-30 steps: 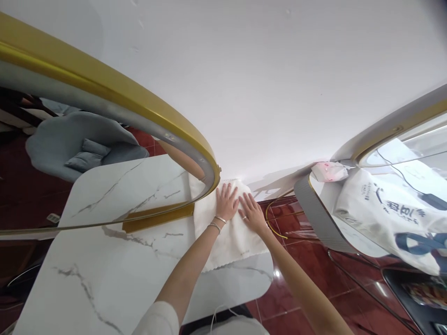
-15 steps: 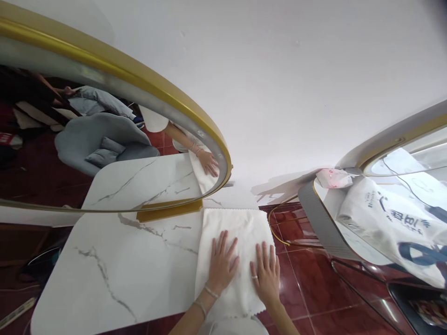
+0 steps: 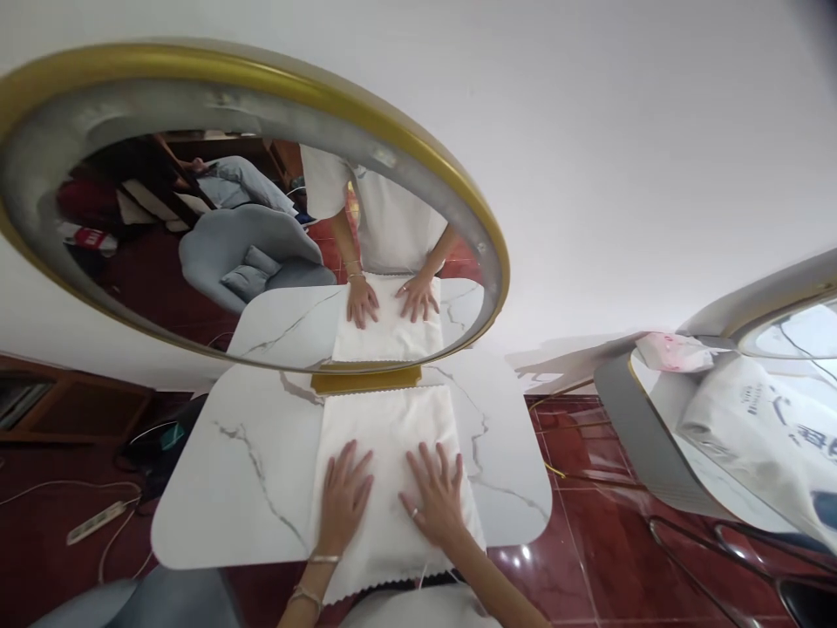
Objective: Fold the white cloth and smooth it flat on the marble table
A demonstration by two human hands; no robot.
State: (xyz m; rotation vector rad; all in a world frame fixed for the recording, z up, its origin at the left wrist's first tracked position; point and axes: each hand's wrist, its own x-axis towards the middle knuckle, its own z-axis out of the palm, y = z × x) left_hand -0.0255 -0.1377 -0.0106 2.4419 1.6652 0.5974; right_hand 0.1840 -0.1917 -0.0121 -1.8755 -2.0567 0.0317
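A white cloth (image 3: 385,427) with zigzag-cut edges lies over the middle of the white marbled tabletop (image 3: 209,497), and its near end hangs past the front edge. My left hand (image 3: 344,497) rests flat on the cloth's left side, fingers spread. On the right side my right hand (image 3: 435,497) presses flat too, fingers apart, with a ring on one finger. Both palms touch the cloth and neither hand grips it. Bracelets circle my left wrist. The far edge of the cloth reaches close to the gold base (image 3: 366,380) of the mirror.
A large gold-framed mirror (image 3: 281,314) stands behind the cloth, reflecting my hands and a grey chair. At right, a second table (image 3: 644,436) carries a white printed bag (image 3: 765,427) and a pink-white packet (image 3: 673,351). A power strip (image 3: 98,522) lies on the floor at left.
The cloth and both hands have shifted left along the tabletop, off its right edge to the middle. The camera view has turned, so more of the mirror and tabletop shows.
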